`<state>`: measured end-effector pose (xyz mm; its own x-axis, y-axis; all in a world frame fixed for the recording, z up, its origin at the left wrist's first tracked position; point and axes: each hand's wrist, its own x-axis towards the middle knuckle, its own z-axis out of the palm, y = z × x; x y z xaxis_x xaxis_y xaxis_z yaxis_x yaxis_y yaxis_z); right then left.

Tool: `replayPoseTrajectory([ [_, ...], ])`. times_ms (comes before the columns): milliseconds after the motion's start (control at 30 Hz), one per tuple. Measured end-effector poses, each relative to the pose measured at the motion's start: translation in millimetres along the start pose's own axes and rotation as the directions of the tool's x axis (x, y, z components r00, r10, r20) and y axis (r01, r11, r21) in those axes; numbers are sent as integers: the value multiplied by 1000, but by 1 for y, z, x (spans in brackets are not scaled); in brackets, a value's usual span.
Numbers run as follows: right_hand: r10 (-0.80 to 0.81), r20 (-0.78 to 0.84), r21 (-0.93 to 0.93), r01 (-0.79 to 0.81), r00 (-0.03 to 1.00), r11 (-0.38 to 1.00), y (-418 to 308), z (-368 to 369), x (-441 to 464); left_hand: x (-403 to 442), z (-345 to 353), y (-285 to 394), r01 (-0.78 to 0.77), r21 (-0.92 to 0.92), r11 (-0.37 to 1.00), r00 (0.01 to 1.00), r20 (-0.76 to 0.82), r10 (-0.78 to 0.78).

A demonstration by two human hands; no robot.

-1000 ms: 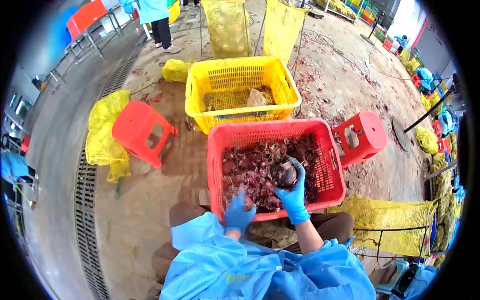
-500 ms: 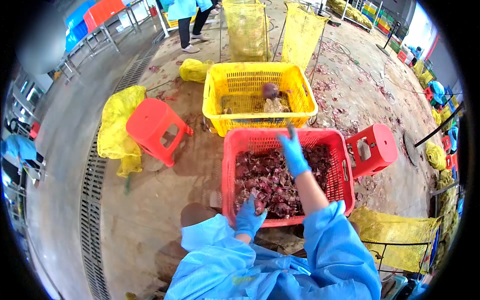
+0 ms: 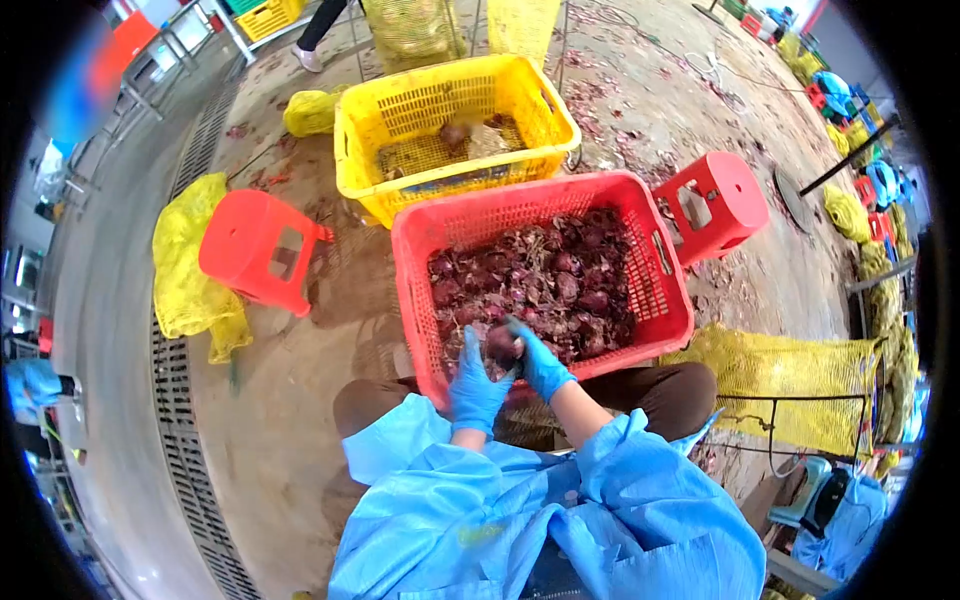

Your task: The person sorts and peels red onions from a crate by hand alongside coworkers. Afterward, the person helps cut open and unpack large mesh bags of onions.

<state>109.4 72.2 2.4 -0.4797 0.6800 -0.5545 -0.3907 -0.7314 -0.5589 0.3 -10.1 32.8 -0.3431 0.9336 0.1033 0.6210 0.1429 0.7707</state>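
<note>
A red onion [image 3: 503, 346] is held over the near edge of the red crate [image 3: 412, 300]. My left hand [image 3: 477, 388] cups it from the left, its fingers pointing up along the side. From the right, my right hand [image 3: 543, 367] closes on the same onion. Something dark and blurred shows at my right fingertips, and I cannot make out what it is. Both hands wear blue gloves. Below them, many red onions [image 3: 566, 288] with loose dry skins fill the crate.
A yellow crate [image 3: 360, 190] holding an onion [image 3: 455, 133] and a pale lump stands behind the red one. Red stools stand left [image 3: 245, 240] and right [image 3: 738, 195]. Yellow mesh bags [image 3: 190, 270] lie about. A drain grate [image 3: 180, 430] runs along the left. A person's leg [image 3: 318, 30] shows at the back.
My right hand has come back from the far side of the red crate to meet my left at the onion. The view has shifted, so the crates sit higher and further left.
</note>
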Motion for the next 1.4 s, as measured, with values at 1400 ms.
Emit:
replayPoseTrajectory([
  [1400, -272, 322, -55, 305, 907, 951, -52, 5, 31, -3, 16, -18, 69, 373, 925, 993, 64, -100],
])
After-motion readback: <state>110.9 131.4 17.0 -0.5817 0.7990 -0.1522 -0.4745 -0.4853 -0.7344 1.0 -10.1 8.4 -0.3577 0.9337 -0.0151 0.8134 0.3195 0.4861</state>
